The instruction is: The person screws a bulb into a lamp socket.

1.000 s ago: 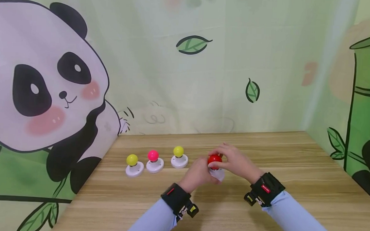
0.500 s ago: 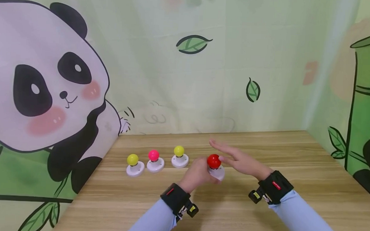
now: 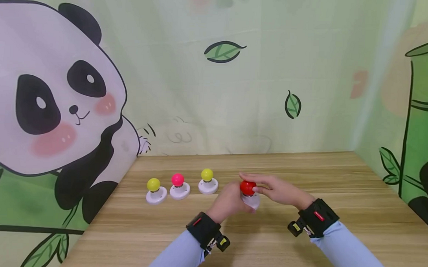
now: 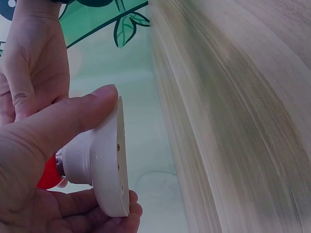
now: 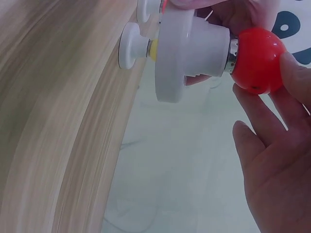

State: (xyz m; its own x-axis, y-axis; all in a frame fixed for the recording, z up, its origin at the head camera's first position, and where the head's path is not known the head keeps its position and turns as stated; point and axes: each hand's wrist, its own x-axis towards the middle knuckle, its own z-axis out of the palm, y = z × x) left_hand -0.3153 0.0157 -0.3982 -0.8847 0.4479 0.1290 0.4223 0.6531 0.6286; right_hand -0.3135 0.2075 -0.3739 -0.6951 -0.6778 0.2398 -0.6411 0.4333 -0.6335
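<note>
My left hand grips a white round lamp holder by its wide base, with the thumb on one side and the fingers on the other. In the left wrist view the underside of the base, with small screws, faces the table. A red light bulb sits in the holder, its metal collar partly showing. Thumb and fingers of my right hand pinch the bulb's round glass. In the head view, my left hand covers part of the holder.
To the left stand three more white holders with bulbs in them: one yellow bulb, one pink bulb and another yellow bulb. The wooden table meets a printed curtain at the back.
The right hand comes off the red bulb, its fingers straightening, then closes on it again. My left hand keeps its hold on the lamp holder in the same place.
</note>
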